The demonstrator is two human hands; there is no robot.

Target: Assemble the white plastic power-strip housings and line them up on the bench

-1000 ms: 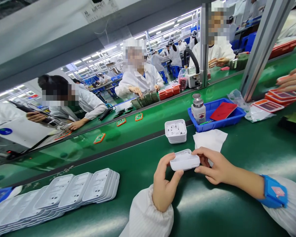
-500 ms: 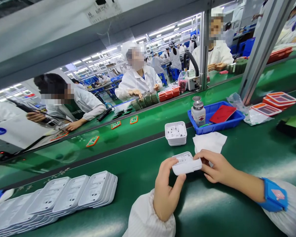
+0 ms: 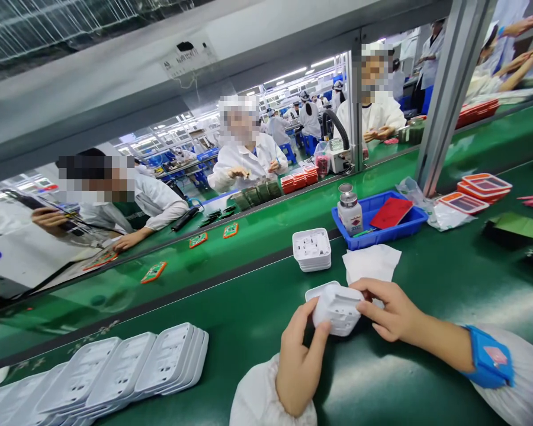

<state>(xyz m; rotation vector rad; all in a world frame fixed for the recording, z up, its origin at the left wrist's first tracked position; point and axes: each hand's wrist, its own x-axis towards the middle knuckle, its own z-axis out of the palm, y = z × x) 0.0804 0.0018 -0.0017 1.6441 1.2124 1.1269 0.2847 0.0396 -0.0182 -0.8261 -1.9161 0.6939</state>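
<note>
Between my two hands a white plastic housing (image 3: pixel 341 310) is held tilted, its recessed face toward me. My left hand (image 3: pixel 299 355) pinches its left edge between thumb and fingers. On the opposite side, my right hand (image 3: pixel 388 307) grips the right edge. Another white piece (image 3: pixel 318 291) shows just behind the housing, mostly hidden; I cannot tell whether it touches. Beyond it stands a short stack of white housings (image 3: pixel 311 249). A white cloth (image 3: pixel 373 262) lies behind my right hand.
Rows of stacked white covers (image 3: pixel 164 358) lie at the left. A blue tray (image 3: pixel 386 234) holds a metal-topped bottle (image 3: pixel 350 210) and a red sheet (image 3: pixel 391 212). Orange-framed circuit boards (image 3: pixel 154 272) lie on the green belt. Co-workers sit across, behind a metal post (image 3: pixel 448 100).
The housing in my hands has been turned so that its recessed face now tips toward me. Both hands stay on it. The whole view has shifted slightly.
</note>
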